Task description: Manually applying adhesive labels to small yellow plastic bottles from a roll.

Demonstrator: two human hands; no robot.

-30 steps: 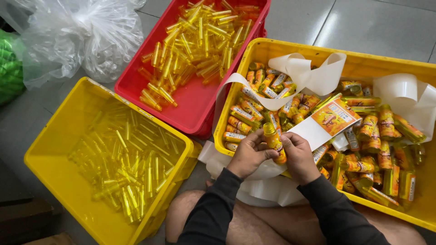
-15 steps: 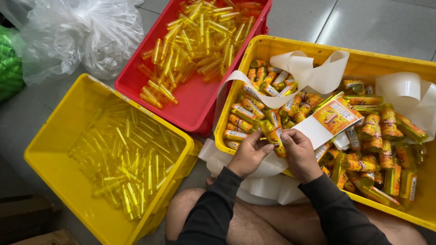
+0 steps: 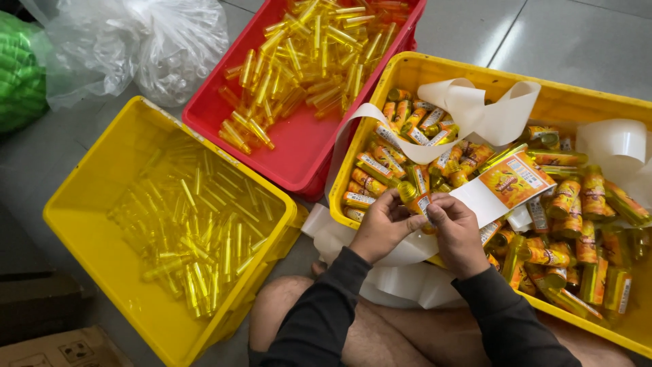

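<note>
Both my hands meet over the near edge of the right yellow crate [image 3: 564, 102]. My left hand [image 3: 382, 225] and my right hand [image 3: 456, 231] pinch one small yellow tube [image 3: 412, 196] between their fingertips, an orange label partly wrapped on it. A strip of orange labels on white backing paper [image 3: 506, 182] runs from my right hand up into the crate. Several labelled tubes [image 3: 570, 224] lie in that crate.
A red crate [image 3: 299, 146] of bare yellow tubes sits at top centre. A second yellow crate [image 3: 102, 238] with clear yellow tubes is at left. Clear plastic bags [image 3: 136, 41] and a green bundle [image 3: 17, 81] lie at top left. Cardboard [image 3: 61, 346] is at bottom left. My knees are below.
My hands have shifted slightly up and turned the tube between the fingers; the label strip stays stretched to the right.
</note>
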